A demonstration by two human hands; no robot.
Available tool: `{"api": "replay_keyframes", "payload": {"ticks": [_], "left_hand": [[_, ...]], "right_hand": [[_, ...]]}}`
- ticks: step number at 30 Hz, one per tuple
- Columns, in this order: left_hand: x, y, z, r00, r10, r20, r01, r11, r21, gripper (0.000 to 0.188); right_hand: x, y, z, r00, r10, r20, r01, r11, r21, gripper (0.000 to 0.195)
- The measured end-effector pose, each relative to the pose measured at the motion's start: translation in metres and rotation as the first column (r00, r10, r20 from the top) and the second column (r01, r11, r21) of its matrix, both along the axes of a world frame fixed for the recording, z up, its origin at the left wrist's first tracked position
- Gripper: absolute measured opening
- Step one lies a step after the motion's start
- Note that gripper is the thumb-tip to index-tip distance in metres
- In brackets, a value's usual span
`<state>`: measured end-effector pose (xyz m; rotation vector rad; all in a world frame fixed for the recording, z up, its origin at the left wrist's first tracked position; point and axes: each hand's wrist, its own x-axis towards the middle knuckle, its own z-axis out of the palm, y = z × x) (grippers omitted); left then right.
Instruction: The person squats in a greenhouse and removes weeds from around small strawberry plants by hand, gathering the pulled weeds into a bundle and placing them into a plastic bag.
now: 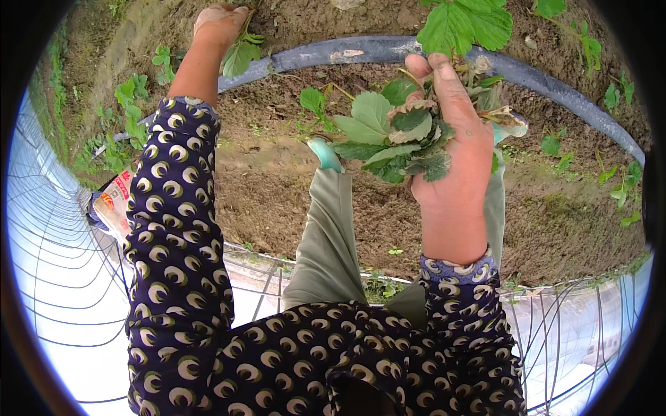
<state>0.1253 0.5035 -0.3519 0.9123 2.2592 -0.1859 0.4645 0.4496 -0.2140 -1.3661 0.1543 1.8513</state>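
My right hand is closed around a bunch of strawberry leaves. Some of these leaves are green, others brown and withered at their edges. A broad bright green leaf shows just beyond my right fingertips; whether it is attached to the bunch is hidden. Farther out at the upper left, my left hand grips a leafy sprig, with its fingertips partly hidden. The sprig's leaf hangs beside the wrist, over a dark grey pipe that curves across the soil.
Bare brown soil lies around my legs, with small seedlings and plants growing in it. A printed bag stands at the left beyond my sleeve. My teal shoe is below the pipe. Wire mesh borders the plot.
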Motion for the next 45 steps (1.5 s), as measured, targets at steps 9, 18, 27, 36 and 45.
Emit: {"api": "replay_keyframes", "payload": {"ticks": [9,18,27,36,45], "left_hand": [[-0.050,0.037,-0.049,0.570,-0.800,-0.190,0.706,0.594,-0.385,0.034],[-0.038,0.038,-0.051,0.503,-0.853,-0.140,0.731,0.506,-0.458,0.030],[-0.018,0.034,-0.022,0.904,-0.366,-0.220,0.196,0.813,-0.548,0.031],[-0.022,0.023,-0.036,0.703,-0.671,-0.236,0.654,0.740,-0.158,0.036],[-0.052,0.006,-0.071,0.491,-0.803,-0.338,0.642,0.596,-0.483,0.033]], "right_hand": [[-0.004,-0.001,-0.003,1.000,-0.030,0.003,0.030,0.999,-0.032,0.032],[-0.002,-0.011,-0.009,0.993,0.096,0.069,-0.106,0.981,0.160,0.037],[0.000,-0.011,-0.011,0.997,0.077,0.028,-0.080,0.989,0.122,0.038],[0.000,-0.022,-0.020,0.987,0.149,0.065,-0.161,0.950,0.266,0.045],[0.001,-0.025,-0.020,0.911,0.273,0.310,-0.395,0.795,0.460,0.047]]}}
